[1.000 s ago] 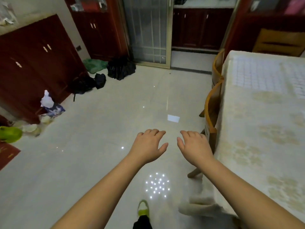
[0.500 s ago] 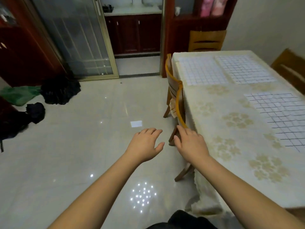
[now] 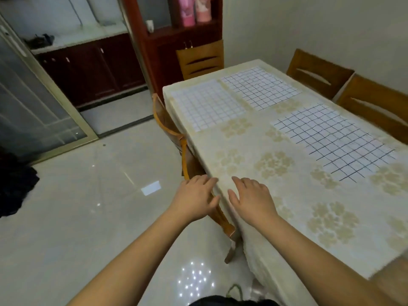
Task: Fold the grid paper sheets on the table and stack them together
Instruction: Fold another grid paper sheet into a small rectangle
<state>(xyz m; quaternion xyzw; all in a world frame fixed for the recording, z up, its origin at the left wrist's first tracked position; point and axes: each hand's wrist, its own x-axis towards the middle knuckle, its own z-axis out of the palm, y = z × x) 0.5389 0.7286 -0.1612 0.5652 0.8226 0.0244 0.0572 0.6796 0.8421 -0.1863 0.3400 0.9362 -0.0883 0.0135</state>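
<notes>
Three grid paper sheets flat, unfolded on table (image 3: 254,164): far-left sheet (image 3: 208,104), far sheet (image 3: 260,87), right sheet (image 3: 335,140) | left hand (image 3: 196,195) fingers relaxed, empty, at table's near-left edge | right hand (image 3: 251,197) fingers spread, empty, over tablecloth | wooden chair (image 3: 176,138) tucked at left side

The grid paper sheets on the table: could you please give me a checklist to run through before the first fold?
1. Three white grid paper sheets lie flat and unfolded: near right sheet, far left sheet, far right sheet: ok.
2. Sheets apart, none overlapping: ok.
3. Both hands free: left hand and right hand hold nothing: ok.
4. Hands on a sheet: not ok; both are at the near edge of the cream floral tablecloth.
5. Wooden chair tucked at the table's left side: ok.
6. Any further sheets beyond the frame: cannot tell.
</notes>
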